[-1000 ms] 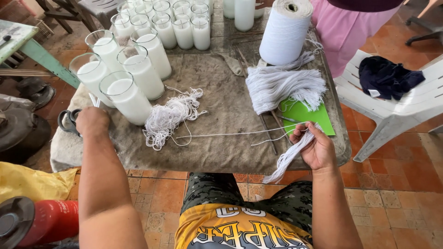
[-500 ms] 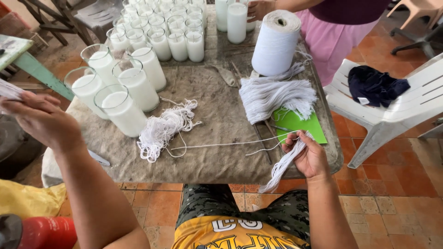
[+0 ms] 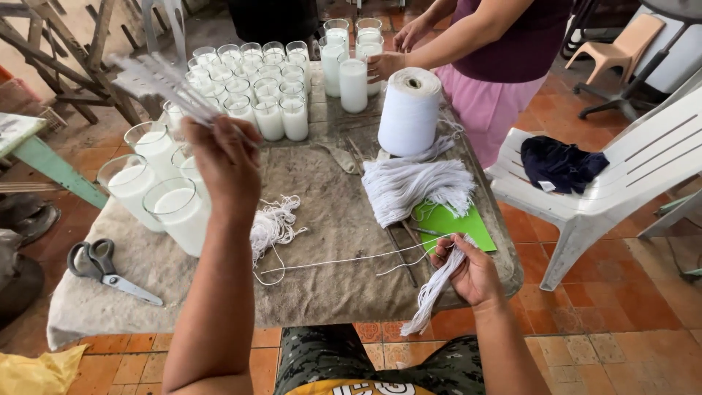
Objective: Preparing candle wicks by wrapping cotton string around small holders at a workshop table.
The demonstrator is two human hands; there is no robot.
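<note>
A bundle of white string pieces [image 3: 436, 287] hangs from the right hand [image 3: 472, 272], whose fingers are closed around its upper end at the near right edge of the table [image 3: 333, 289]; the loose ends dangle below the table edge. The left hand [image 3: 223, 159] is raised above the table, its fingers pinched shut on a few thin white strands [image 3: 164, 79] that fan up and to the left, blurred. A single long string [image 3: 344, 261] lies across the cloth between the two arms, running to a loose tangle of string [image 3: 272, 223].

The table is covered with a stained grey-brown cloth. On it, just beyond the right hand, lies a green card [image 3: 453, 224], and beyond that a heap of cut strings [image 3: 417, 186] and a large white spool [image 3: 409, 111]. Glass jars of white wax [image 3: 175, 212] stand at the left, with smaller ones [image 3: 270, 88] in rows at the far end. Scissors [image 3: 106, 267] rest at the near left corner.

Across the table another person's hands [image 3: 387, 64] touch tall jars. A white plastic chair [image 3: 621, 175] to the right holds a dark cloth [image 3: 559, 162]. The floor [image 3: 621, 314] is orange-red tile.
</note>
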